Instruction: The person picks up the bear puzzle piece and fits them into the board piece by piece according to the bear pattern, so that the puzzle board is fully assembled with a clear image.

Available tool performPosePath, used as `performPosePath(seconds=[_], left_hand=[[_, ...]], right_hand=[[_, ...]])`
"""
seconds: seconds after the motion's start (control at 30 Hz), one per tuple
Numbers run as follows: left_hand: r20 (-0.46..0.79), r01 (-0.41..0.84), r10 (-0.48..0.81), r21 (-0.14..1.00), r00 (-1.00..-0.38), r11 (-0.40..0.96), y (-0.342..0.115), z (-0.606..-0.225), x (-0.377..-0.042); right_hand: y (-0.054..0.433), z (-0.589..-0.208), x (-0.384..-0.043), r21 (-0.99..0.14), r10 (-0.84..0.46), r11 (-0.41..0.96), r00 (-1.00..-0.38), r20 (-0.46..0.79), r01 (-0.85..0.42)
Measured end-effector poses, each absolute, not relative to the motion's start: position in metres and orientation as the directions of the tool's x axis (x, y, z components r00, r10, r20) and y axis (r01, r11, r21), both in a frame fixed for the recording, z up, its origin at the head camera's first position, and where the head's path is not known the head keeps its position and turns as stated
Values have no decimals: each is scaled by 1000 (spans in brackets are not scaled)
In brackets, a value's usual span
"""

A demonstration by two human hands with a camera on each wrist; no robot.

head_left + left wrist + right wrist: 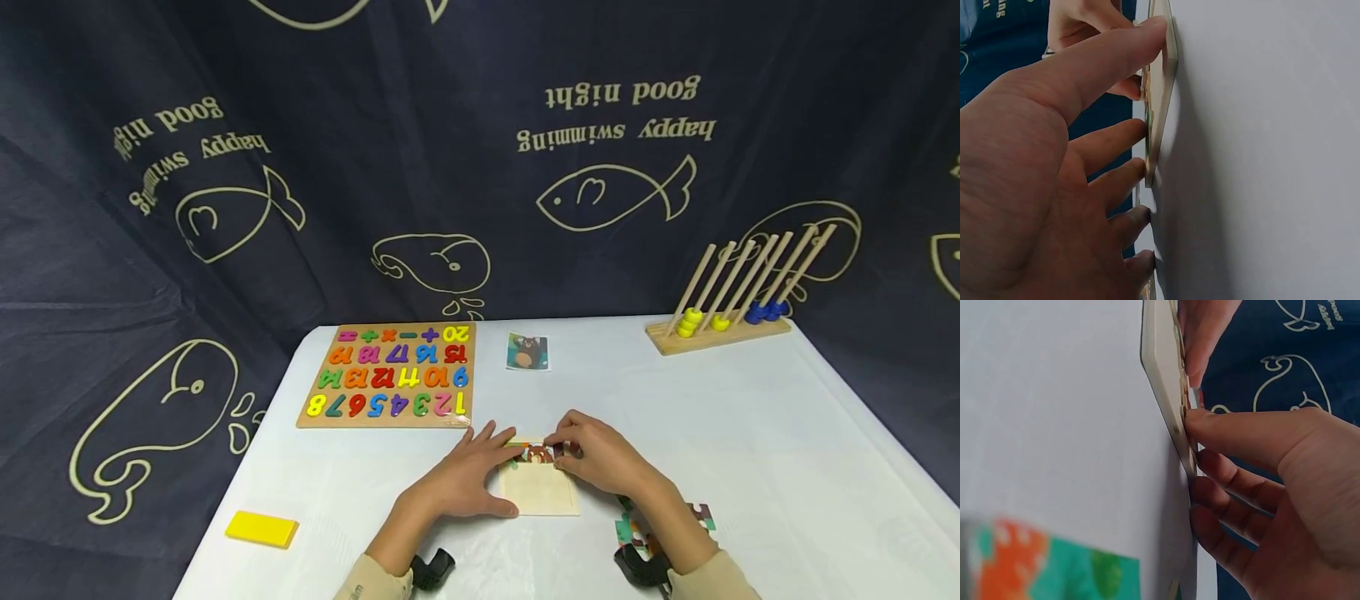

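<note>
A shallow wooden puzzle board (pixel 538 492) lies before me, with a few joined pieces showing a brown bear's head (pixel 537 454) along its far side. My left hand (pixel 467 475) is spread over the board's left edge, its thumb at the near left corner and its index finger on the pieces. At the far right corner, my right hand (pixel 600 454) pinches a dark puzzle piece (pixel 558 450) between thumb and fingers, mostly hidden by them. The right wrist view has that thumb (pixel 1229 428) against the board's top face.
Loose puzzle pieces (pixel 624 533) lie under my right forearm. A number board (pixel 390 375) stands to the far left, a bear picture card (pixel 528 352) behind the puzzle, a peg abacus (pixel 720 329) far right, and a yellow block (pixel 262 529) near left. Dark cloth (pixel 450 167) hangs behind.
</note>
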State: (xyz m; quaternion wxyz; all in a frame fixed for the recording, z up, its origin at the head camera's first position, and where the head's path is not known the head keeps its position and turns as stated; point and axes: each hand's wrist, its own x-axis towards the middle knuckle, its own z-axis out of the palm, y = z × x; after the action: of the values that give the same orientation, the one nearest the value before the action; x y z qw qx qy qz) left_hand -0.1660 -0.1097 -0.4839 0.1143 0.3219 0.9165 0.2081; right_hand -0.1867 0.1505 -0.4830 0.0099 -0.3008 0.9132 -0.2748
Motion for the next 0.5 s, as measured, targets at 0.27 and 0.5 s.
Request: performPosePath(seconds=[0.27,0.5], left_hand=[[-21,590,649,395,-761,704,-93,-480,-155],[-16,601,630,282,-777,748,-80,-486,-147]], right_hand=[[152,-484,-186,-518,-553,659,-818,158,-545],[153,-486,-186,-524,-540,663,-826,161,-535]])
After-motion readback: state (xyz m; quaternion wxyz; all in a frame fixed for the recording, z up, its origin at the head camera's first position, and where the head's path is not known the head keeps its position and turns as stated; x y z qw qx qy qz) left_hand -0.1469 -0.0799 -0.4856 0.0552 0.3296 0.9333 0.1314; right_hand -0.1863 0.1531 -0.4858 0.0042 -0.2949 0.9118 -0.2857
